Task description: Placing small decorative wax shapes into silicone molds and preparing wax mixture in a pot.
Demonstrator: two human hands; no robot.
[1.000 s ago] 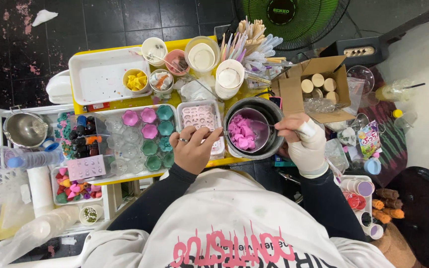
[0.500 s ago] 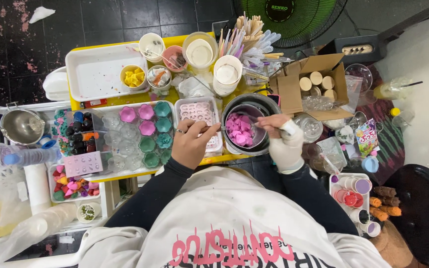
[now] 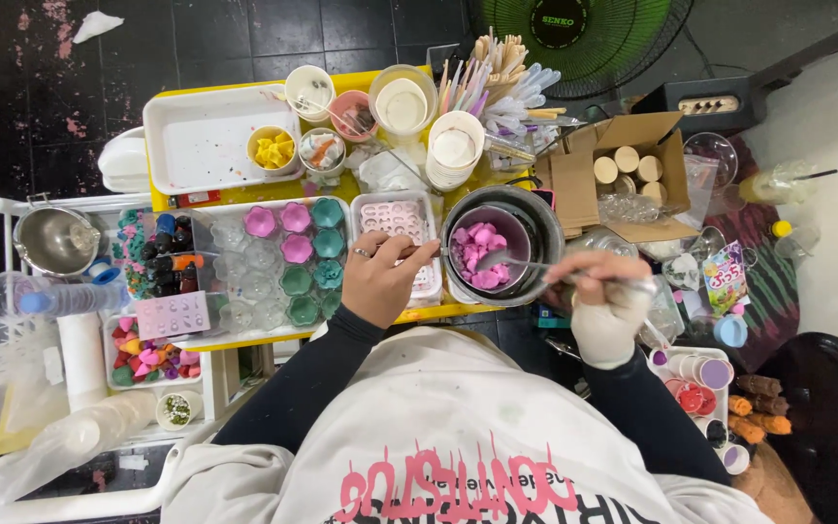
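My left hand [image 3: 380, 277], bare with a ring, rests on the edge of a clear rectangular mould tray [image 3: 398, 217] with small pink cavities. My right hand [image 3: 605, 303], in a white glove, holds a metal spoon [image 3: 526, 263] whose bowl dips into a purple cup of pink lumps [image 3: 478, 254]. That cup sits inside a round metal pot [image 3: 541, 225]. Left of the mould lies a clear tray [image 3: 244, 272] of pink and teal flower-shaped moulds [image 3: 313, 254].
A white tray [image 3: 196, 146], several cups of colours [image 3: 273, 150], a white cup [image 3: 454, 147] and a bunch of wooden sticks [image 3: 497, 68] stand at the back of the yellow table. An open cardboard box [image 3: 613, 175] is at right. A metal bowl [image 3: 55, 238] sits on the left cart.
My right hand has drawn back to the right from over the pot, the spoon now reaching into the pink lumps. My left hand stays on the mould tray.
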